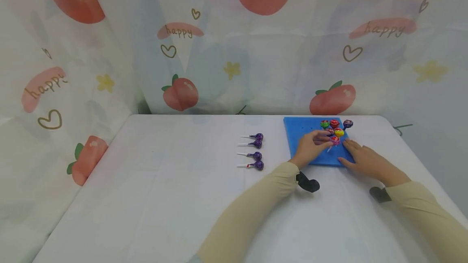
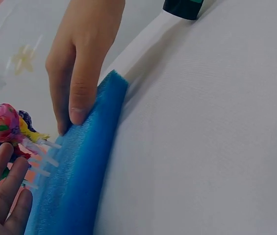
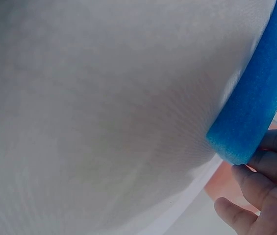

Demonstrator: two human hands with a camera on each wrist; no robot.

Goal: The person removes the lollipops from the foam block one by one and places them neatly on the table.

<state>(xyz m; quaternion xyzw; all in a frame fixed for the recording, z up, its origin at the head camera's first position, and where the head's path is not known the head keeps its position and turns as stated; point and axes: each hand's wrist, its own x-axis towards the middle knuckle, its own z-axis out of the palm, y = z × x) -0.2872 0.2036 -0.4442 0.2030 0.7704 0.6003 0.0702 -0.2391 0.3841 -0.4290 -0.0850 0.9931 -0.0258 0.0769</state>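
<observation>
A blue foam block lies at the right of the table, with several colourful lollipops standing in it on white sticks. My left hand reaches over the block and pinches the pink lollipop by its candy head. In the left wrist view, the left fingers are almost straight below that pink head. Green, red, yellow and dark purple lollipops cluster around it. My right hand rests against the block's right side, fingers extended, fingertips touching the foam in the right wrist view.
Several purple-wrapped lollipops lie in a column on the white table, left of the block, their sticks pointing left. A patterned cloth hangs behind the table and along its left side.
</observation>
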